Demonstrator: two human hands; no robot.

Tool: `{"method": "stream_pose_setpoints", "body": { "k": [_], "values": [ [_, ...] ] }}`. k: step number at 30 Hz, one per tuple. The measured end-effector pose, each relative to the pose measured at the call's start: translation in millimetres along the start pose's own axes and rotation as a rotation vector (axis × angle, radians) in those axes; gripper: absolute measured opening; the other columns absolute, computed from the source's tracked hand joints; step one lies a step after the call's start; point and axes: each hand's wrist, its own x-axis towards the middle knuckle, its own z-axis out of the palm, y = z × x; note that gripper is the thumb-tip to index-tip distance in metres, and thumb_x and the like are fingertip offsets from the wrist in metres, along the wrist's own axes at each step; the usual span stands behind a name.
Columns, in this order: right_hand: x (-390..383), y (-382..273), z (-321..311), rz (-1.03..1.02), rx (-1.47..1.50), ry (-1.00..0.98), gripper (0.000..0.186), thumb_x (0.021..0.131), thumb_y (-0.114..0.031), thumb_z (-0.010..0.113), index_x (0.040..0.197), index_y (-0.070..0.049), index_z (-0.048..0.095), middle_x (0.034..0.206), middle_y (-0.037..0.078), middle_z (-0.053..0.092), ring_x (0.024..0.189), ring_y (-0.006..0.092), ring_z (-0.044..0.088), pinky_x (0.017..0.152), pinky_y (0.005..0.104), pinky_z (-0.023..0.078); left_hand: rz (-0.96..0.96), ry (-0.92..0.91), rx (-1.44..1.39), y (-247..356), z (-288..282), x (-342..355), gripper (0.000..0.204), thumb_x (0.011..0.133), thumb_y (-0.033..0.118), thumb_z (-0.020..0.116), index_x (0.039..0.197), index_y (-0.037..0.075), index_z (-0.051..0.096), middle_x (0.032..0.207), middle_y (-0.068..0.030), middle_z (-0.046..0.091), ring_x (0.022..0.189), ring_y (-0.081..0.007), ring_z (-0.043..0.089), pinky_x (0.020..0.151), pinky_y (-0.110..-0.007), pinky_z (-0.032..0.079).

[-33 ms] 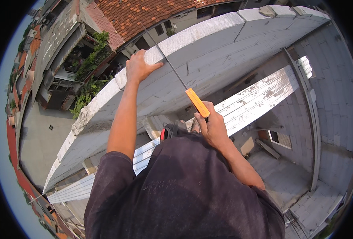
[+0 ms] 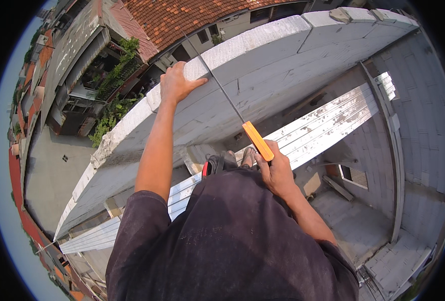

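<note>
My right hand (image 2: 278, 174) is closed round the orange handle of a hand saw (image 2: 257, 141). The saw's thin dark blade, seen nearly edge-on, runs away from me and crosses the top of a pale block wall (image 2: 255, 41). Just left of the blade, my left hand (image 2: 176, 86) grips the wall's top edge. Its fingers go over the far side, partly hidden, and its thumb lies on the near side, pointing toward the blade.
Below me a ribbed, shiny metal plank (image 2: 328, 123) spans the space behind the wall, with my feet (image 2: 247, 156) by it. A long beam (image 2: 394, 150) stands at the right, above a lower floor (image 2: 350, 218). Beyond the wall are tiled roofs (image 2: 182, 17) and a drop to paving (image 2: 57, 165).
My right hand has drawn the saw a short way back toward me and slightly right. My left hand keeps its place on the wall.
</note>
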Motion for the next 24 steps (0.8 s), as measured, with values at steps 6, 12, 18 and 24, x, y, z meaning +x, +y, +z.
{"method": "stream_pose_setpoints", "body": {
  "k": [6,12,18,24],
  "values": [
    [8.7,12.2,11.0,-0.011,-0.005,0.027,0.033,0.106,-0.014,0.069,0.134,0.0,0.058,0.099,0.022,0.074,0.088,0.0403,0.077,0.077,0.044,0.059,0.003,-0.025,0.042,3.1,3.2,1.4,0.106,0.073,0.075,0.088,0.143,-0.002,0.065,0.135,-0.0209,0.073,0.129,-0.0356,0.067,0.108,-0.048,0.051],
    [40.9,4.0,27.2,0.062,0.02,0.002,0.034,0.105,-0.017,0.071,0.133,-0.002,0.056,0.094,0.023,0.072,0.088,0.0469,0.074,0.073,0.0498,0.057,0.04,0.014,0.052,-1.0,3.6,3.5,0.107,0.072,0.076,0.088,0.143,-0.001,0.066,0.131,-0.0216,0.074,0.127,-0.0363,0.067,0.107,-0.049,0.052],
    [-47.1,33.5,-9.3,-0.042,-0.007,0.024,0.036,0.103,-0.007,0.069,0.137,0.001,0.06,0.107,0.02,0.075,0.096,0.0346,0.079,0.089,0.0376,0.06,0.008,-0.011,0.022,-0.5,3.3,-2.3,0.104,0.071,0.074,0.089,0.139,-0.001,0.068,0.126,-0.0218,0.075,0.123,-0.036,0.069,0.106,-0.049,0.052],
    [76.5,-14.8,29.8,-0.024,-0.004,0.044,0.027,0.108,-0.02,0.068,0.122,-0.001,0.055,0.08,0.023,0.071,0.078,0.0484,0.07,0.07,0.0524,0.054,0.051,0.031,0.034,10.4,-1.2,-0.6,0.105,0.073,0.075,0.087,0.141,-0.002,0.065,0.128,-0.026,0.074,0.122,-0.041,0.07,0.103,-0.05,0.056]
  ]
}}
